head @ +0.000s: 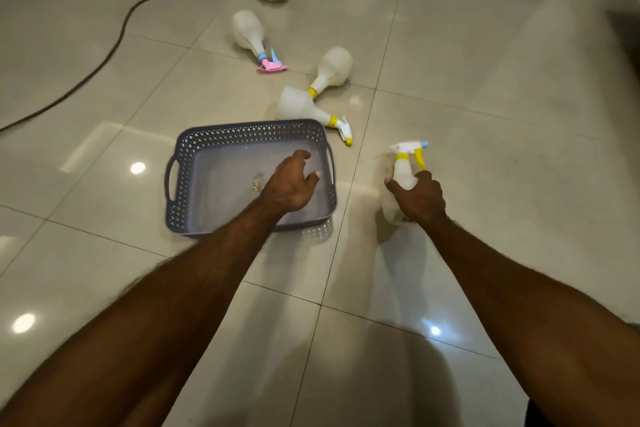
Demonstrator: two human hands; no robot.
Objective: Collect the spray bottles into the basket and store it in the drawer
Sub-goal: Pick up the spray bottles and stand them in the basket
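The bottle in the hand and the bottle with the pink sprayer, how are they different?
The held bottle has a yellow collar and trigger; the pink-sprayer bottle has a blue collar. The held one is gripped by the right hand; the pink one lies untouched, farther from the basket. Both are translucent white.

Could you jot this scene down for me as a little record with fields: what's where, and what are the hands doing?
basket: grey basket on the tiled floor, no bottles inside
right hand: gripping a yellow-trigger bottle
left hand: open, over the basket
bottles lying on floor: five, beyond the basket
nearest loose bottle: just behind the basket's far rim
other: dark cable
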